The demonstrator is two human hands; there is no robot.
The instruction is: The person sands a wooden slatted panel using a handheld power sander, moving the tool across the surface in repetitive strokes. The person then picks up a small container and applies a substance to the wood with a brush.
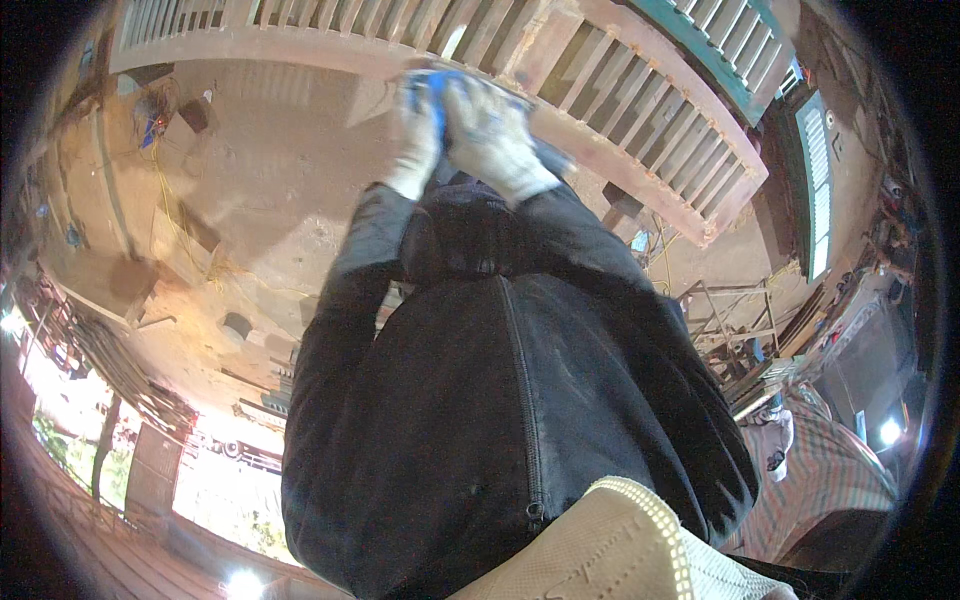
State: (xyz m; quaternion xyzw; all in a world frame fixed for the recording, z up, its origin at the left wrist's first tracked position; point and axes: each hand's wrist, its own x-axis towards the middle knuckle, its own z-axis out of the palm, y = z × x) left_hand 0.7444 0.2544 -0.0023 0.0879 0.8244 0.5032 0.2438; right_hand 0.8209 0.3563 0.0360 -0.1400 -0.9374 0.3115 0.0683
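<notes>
Both hands wear whitish work gloves and meet at the near edge of a slatted wooden shutter panel (565,125). Between them is a blue object (437,88), partly covered and blurred, so its exact kind does not show. My left hand (417,145) is closed against its left side. Over its right side lies my right hand (488,135), fingers bent around it. Something dark and flat shows beneath the gloves along the panel's edge. The panel is pale and worn, with a row of slats in a bare wooden frame.
A green-framed slatted panel (715,60) lies beyond at the upper right, with another narrow green one (815,185) further right. A yellow cord (180,225) trails over the dusty floor at left. Timber pieces (800,335) lie at right, near a striped cloth (825,470).
</notes>
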